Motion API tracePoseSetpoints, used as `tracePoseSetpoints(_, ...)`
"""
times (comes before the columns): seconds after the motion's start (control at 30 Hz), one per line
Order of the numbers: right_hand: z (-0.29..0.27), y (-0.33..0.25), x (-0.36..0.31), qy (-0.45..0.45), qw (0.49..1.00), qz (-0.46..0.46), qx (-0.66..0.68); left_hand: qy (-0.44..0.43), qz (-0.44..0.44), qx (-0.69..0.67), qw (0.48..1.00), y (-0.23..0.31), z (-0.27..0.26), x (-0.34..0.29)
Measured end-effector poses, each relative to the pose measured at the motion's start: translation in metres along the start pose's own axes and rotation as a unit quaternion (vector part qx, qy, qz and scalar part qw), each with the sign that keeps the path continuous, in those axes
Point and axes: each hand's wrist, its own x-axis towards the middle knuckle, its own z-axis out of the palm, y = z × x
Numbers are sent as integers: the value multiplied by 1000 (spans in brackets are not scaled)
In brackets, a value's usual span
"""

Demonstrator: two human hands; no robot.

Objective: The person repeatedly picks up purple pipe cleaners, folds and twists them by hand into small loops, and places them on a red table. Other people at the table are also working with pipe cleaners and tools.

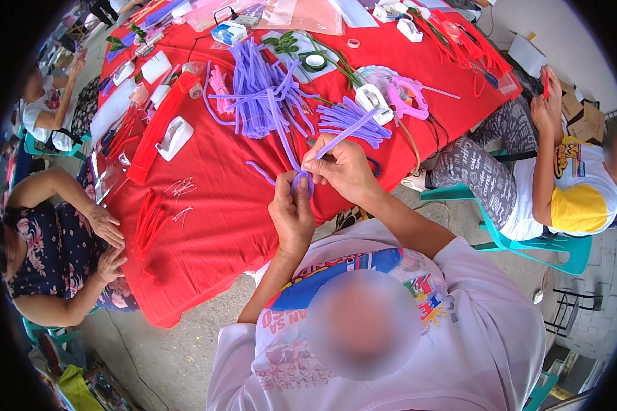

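Left hand [293,219]: fingers closed in a narrow pinch on the base of the purple fuzzy stems [345,133], where these cross and form a small loop. Right hand [349,171]: fingers pinched on the same stems just beside the crossing, almost touching the left fingers. The work is held above the near edge of the red-covered counter [219,229]; two long ends point toward the far edge and one short tail points toward the left edge. Handling: expect very light stock, soft on the surface, with a thin bendable core that should keep any bend given to it. The pile should grip well, so slipping is unlikely; breakage is unlikely, but tight kinks may be hard to straighten. Take hold at the crossing with one hand, and close to it on a free length with the other; gripping at the far tips would probably let the stem flex. Cut ends may prick. Farther in from the near edge lies a small pile of purple stems [353,123]; beyond it, toward the far edge, a large purple bundle [253,96].
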Motion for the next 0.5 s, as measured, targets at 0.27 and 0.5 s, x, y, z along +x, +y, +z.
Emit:
tracePoseSetpoints(0.27, -11, -2, 1, -45, 996, 63, -35, 14, 74, 91, 993, 8, -3, 0)
tracePoseSetpoints(0.5, -16, -11, 7, -91, 991, 35, -97, -11, 78, 103, 992, 10, -7, 1)
